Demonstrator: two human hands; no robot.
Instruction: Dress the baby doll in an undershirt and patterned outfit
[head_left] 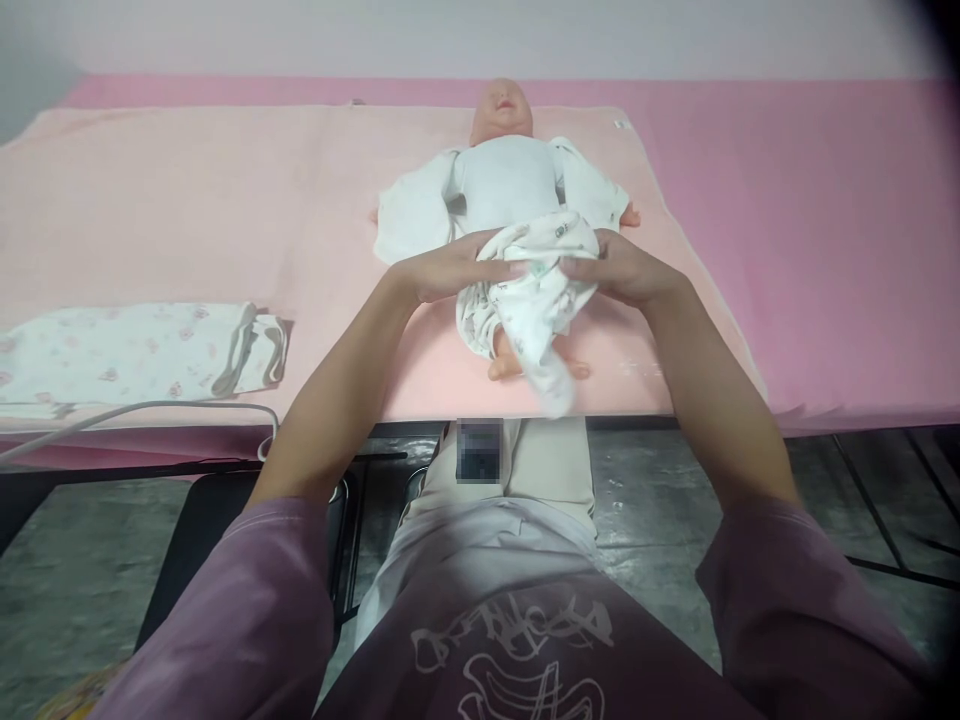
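A baby doll (510,180) lies on its back on the pink sheet, its head away from me and its bare feet near the table's front edge. White clothing covers its torso and arms. Above its lower body, a bunched white printed baby garment (536,275) is gripped from both sides. My left hand (465,265) pinches its left side, thumb laid across the cloth. On the other side my right hand (626,265) holds it the same way, most fingers hidden behind the fabric. One end of the garment hangs down, slightly blurred, in front of the doll's feet.
Folded white printed cloth (135,350) lies on the left of the pink sheet (322,190). A white cable (187,405) runs along the front edge there. Below the table stand a black chair (202,540) and dark metal bars (870,510).
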